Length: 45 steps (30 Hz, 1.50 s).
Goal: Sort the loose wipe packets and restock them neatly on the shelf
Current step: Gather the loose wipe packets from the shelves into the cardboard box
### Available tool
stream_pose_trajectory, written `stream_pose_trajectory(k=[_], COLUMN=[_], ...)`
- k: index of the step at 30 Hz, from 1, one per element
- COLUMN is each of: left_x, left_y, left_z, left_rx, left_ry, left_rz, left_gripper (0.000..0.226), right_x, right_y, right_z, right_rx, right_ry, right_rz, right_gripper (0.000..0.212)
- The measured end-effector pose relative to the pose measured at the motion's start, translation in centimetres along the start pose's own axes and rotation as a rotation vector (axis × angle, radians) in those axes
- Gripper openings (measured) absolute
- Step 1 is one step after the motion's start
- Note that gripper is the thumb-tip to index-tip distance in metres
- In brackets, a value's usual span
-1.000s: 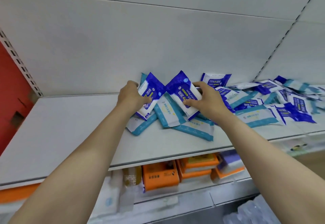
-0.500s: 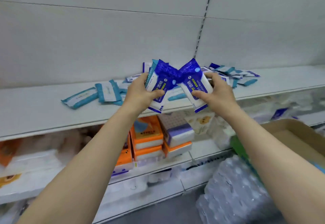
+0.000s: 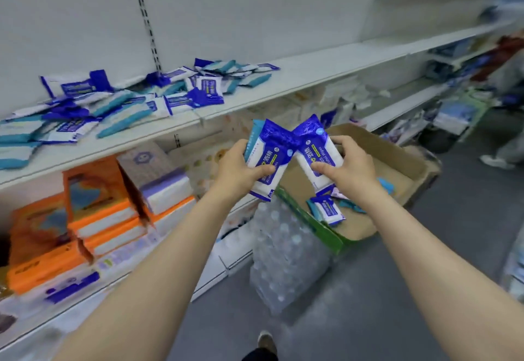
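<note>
My left hand (image 3: 236, 169) and right hand (image 3: 347, 169) each grip blue wipe packets (image 3: 313, 152), top corners touching, above the cardboard box's (image 3: 397, 159) open rim, off the shelf edge (image 3: 255, 102).

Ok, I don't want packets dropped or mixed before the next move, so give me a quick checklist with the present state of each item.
1. Left hand grips blue-and-white wipe packets: ok.
2. Right hand grips a blue-and-white alcohol wipe packet: ok.
3. Left bundle one kind only: not ok, a teal-edged packet sits behind.
4. Brown cardboard box below the hands, open: ok.
5. White shelf pile sorted: not ok, the loose packets lie mixed.
</note>
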<state>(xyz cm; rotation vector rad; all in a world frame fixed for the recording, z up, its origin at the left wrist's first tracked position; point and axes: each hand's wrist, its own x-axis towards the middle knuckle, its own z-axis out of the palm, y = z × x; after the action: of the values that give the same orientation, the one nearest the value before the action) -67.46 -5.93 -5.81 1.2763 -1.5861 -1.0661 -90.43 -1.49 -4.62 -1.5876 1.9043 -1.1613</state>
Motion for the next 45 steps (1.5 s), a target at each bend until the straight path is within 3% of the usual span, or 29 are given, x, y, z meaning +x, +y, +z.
stream_pose_trajectory(k=[11, 19, 32, 38, 45], left_x=[14.0, 21.5, 29.3, 32.5, 33.2], left_y=[-2.2, -4.3, -10.7, -12.3, -14.4], left_z=[19.8, 29.2, 44.6, 52.1, 55.2], left_rx=[0.002, 0.119, 0.279, 0.304, 0.373], left_ry=[-0.149, -0.224, -0.224, -0.248, -0.249], left_rz=[-0.125, -0.303, -0.623, -0.733, -0.813], left_gripper=[0.046, 0.045, 0.036, 0.049, 0.056], right_x=[11.7, 19.8, 33.1, 37.6, 39.8], right_y=[15.2, 25.3, 43.9, 50.7, 55.1], right_z=[-7.7, -9.9, -10.5, -11.9, -12.1], right_rx=[-0.070, -0.109, -0.202, -0.227, -0.226], right_ry=[-0.009, -0.074, -0.414, -0.546, -0.622], right_rz=[0.199, 0.346, 0.450, 0.495, 0.520], right_gripper=[0.048, 0.048, 0.049, 0.045, 0.045])
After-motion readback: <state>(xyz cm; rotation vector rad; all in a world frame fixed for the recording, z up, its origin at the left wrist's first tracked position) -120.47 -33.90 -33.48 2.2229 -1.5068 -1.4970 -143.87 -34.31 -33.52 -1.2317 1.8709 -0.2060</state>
